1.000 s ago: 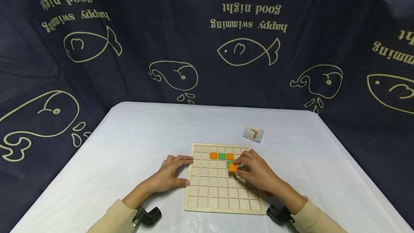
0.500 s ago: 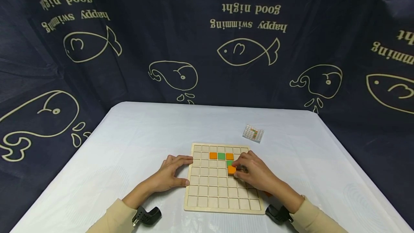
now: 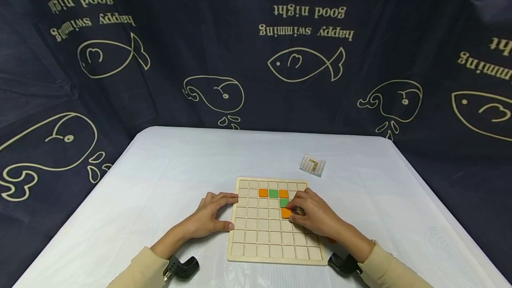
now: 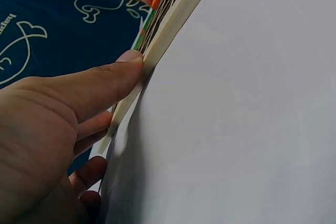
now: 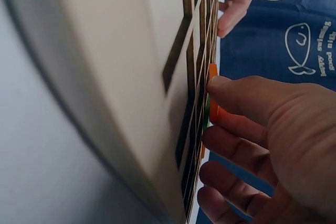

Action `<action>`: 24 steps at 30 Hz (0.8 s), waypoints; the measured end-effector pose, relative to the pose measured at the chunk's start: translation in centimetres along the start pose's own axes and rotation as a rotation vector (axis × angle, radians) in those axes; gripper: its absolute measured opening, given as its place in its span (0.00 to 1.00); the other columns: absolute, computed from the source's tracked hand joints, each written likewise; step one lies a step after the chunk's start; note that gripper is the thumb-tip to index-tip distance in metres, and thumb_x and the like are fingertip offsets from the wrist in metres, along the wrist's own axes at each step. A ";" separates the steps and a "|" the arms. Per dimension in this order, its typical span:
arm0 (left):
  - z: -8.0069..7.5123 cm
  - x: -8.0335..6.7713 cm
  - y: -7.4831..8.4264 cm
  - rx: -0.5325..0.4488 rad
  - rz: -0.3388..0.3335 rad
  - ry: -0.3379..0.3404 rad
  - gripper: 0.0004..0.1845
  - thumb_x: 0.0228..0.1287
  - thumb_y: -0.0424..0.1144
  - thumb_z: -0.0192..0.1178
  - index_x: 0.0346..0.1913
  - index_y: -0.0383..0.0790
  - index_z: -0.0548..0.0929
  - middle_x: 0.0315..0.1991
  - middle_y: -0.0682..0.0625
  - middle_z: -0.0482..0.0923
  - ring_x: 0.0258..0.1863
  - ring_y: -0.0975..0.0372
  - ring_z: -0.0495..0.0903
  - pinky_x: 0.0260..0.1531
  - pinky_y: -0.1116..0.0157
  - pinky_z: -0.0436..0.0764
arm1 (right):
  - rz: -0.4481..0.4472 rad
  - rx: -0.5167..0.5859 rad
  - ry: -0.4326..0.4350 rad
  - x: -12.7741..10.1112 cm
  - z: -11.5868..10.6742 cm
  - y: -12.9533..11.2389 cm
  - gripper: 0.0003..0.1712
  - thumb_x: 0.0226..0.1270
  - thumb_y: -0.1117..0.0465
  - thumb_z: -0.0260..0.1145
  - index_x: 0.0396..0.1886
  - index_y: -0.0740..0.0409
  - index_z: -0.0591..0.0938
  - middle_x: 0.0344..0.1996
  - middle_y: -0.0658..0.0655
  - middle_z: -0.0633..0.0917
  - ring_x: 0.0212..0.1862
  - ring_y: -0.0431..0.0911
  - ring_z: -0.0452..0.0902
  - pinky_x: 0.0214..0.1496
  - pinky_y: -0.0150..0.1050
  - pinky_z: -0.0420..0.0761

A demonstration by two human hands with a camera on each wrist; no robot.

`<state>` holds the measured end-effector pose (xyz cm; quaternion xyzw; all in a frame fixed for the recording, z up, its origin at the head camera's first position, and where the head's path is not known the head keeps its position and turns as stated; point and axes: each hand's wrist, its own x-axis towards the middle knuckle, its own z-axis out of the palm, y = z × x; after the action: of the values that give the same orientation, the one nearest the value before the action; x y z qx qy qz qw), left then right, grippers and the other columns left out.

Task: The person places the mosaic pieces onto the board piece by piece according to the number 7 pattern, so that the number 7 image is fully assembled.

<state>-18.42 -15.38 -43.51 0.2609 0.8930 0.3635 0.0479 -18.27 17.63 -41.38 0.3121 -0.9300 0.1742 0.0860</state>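
A wooden grid board (image 3: 260,234) lies on the white table. In its upper rows sit an orange tile (image 3: 263,193), a green tile (image 3: 274,193), another orange tile (image 3: 283,193) and a green tile (image 3: 284,202) one row lower. My right hand (image 3: 294,211) pinches a further orange tile (image 3: 286,213) and holds it down in the cell just below that green one; the right wrist view shows the tile (image 5: 212,95) under my thumb. My left hand (image 3: 216,214) grips the board's left edge (image 4: 157,51), thumb against its side.
A small pattern card (image 3: 313,165) lies on the table (image 3: 180,163) beyond the board's far right corner. Something orange (image 3: 331,239) peeks out beside my right forearm. A dark curtain with fish and whale drawings hangs behind the table.
My right hand has lowered the orange tile slightly toward me and down into the cell under the green tile. The left hand has stayed on the board's edge.
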 end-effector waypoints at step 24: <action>0.1 0.0 -0.2 0.010 0.009 0.009 0.37 0.48 0.54 0.69 0.63 0.52 0.72 0.68 0.59 0.64 0.47 0.64 0.58 0.46 0.63 0.57 | -0.027 -0.012 -0.006 0.1 0.3 0.3 0.13 0.53 0.53 0.72 0.40 0.48 0.86 0.36 0.43 0.81 0.38 0.36 0.65 0.39 0.33 0.69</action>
<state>-18.51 -15.44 -43.74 0.2634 0.8939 0.3604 0.0412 -18.51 17.73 -41.69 0.3248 -0.9269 0.1665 0.0875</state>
